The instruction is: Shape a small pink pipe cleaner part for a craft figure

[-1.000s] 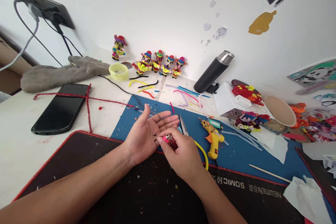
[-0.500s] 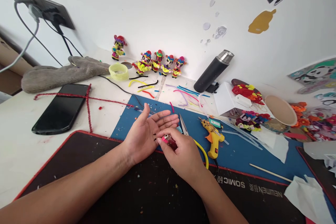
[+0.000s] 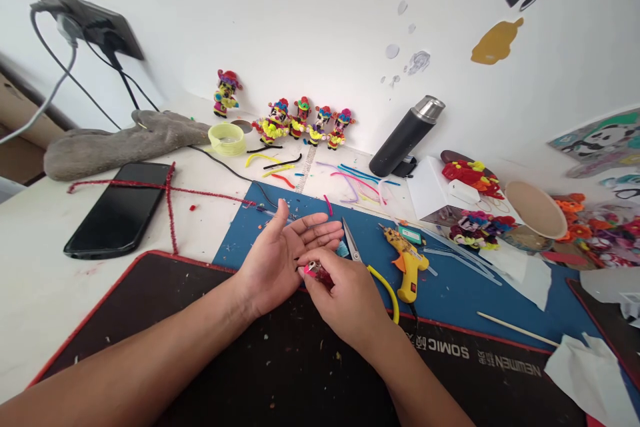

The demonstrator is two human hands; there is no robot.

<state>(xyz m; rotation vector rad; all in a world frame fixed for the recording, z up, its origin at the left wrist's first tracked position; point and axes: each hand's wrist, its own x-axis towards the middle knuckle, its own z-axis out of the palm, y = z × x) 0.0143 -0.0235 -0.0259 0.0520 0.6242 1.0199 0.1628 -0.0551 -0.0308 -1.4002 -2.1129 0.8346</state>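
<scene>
Palm up, my left hand (image 3: 274,260) lies open over the blue mat (image 3: 233,233), its fingers stretched out to the right. My right hand (image 3: 347,297) pinches a small pink-and-red piece (image 3: 312,269) against the left palm. Most of that piece is hidden by the right fingers, so its kind does not show. A tiny dark bit sits by the right fingertips on the palm. Just beyond the right hand lie scissors (image 3: 351,241) with yellow handles, partly covered by it. A yellow glue gun (image 3: 411,270) rests further right.
Several fuzzy-stem dolls (image 3: 320,125) stand along the wall. Cut stems (image 3: 355,177) lie before them. A black phone (image 3: 120,210) and a long red stem (image 3: 210,193) are left. To the right are a black flask (image 3: 405,137), a wooden stick (image 3: 517,329) and white tissue (image 3: 583,370).
The right fingertips have shifted slightly on the left palm, and less of the dark bits shows beside them. The left hand stays open; the whole view has moved a little.
</scene>
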